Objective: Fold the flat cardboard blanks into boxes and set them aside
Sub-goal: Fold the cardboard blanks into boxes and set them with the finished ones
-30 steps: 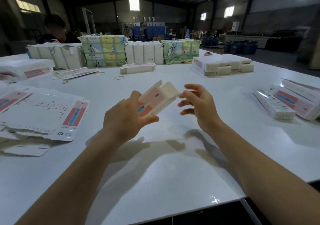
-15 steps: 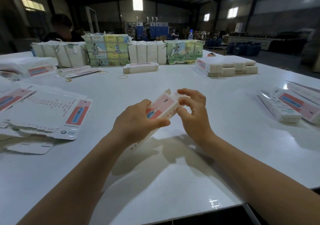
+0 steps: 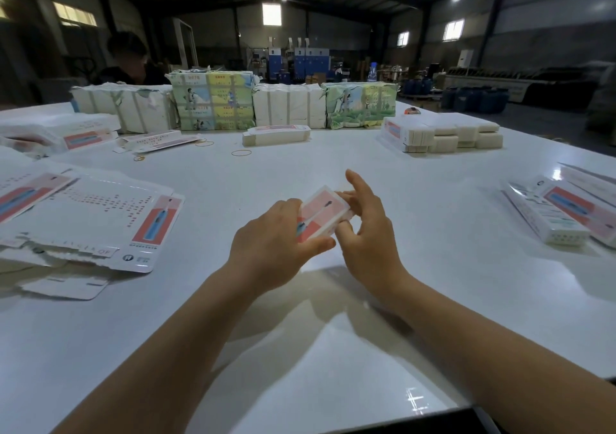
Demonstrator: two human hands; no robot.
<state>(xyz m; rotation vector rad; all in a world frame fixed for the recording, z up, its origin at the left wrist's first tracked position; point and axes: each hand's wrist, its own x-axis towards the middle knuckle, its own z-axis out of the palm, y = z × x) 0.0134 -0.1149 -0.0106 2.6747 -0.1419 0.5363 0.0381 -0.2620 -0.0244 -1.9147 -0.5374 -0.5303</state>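
A small white box with a pink panel and a blue toothbrush print (image 3: pixel 321 215) is held above the white table (image 3: pixel 300 317), near its middle. My left hand (image 3: pixel 271 245) grips its near end, thumb along the lower edge. My right hand (image 3: pixel 368 230) touches the box's far end, its fingers curled around that end and the index finger raised. Flat printed blanks (image 3: pixel 100 220) lie spread at the left. Folded boxes (image 3: pixel 550 216) lie at the right.
Wrapped bundles of blanks (image 3: pixel 213 103) line the far side, with a person (image 3: pixel 128 60) seated behind them. A stack of flat blanks (image 3: pixel 443 133) sits at the far right, a single folded box (image 3: pixel 276 133) at the far centre, and rubber bands (image 3: pixel 241 152) lie loose nearby.
My right hand has closed in on the box's far end and the open flap there is now folded shut. Both hands with the box have dropped lower toward the table.
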